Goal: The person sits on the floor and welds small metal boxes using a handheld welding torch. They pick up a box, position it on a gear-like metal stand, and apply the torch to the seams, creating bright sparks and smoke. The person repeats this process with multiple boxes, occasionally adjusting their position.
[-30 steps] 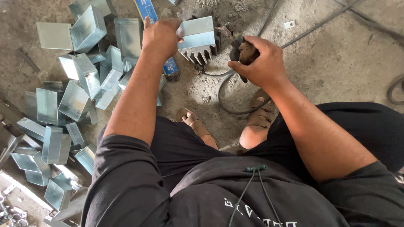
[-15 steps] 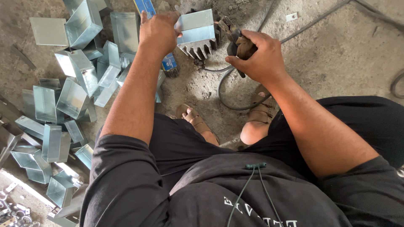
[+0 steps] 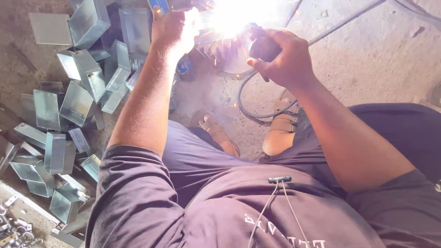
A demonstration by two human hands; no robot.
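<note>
Welding glare [image 3: 229, 20] hides the steel piece on the floor ahead of my knees. My left hand [image 3: 172, 30] steadies it, grip lost in the light. My right hand [image 3: 280, 57] clenches the torch [image 3: 262, 46]. I judge the weld underway; next needs steady hands.

- Dark welding torch with a black cable [image 3: 264, 46], gripped at the bright arc glare.
- Folded grey sheet-metal piece [image 3: 204, 34], mostly lost in the glare on the floor.

You wear a dark purple short-sleeved shirt [image 3: 257, 206] with pale lettering, dark trousers [image 3: 395, 133], brown strapped sandals [image 3: 216, 131], arms bare.
</note>
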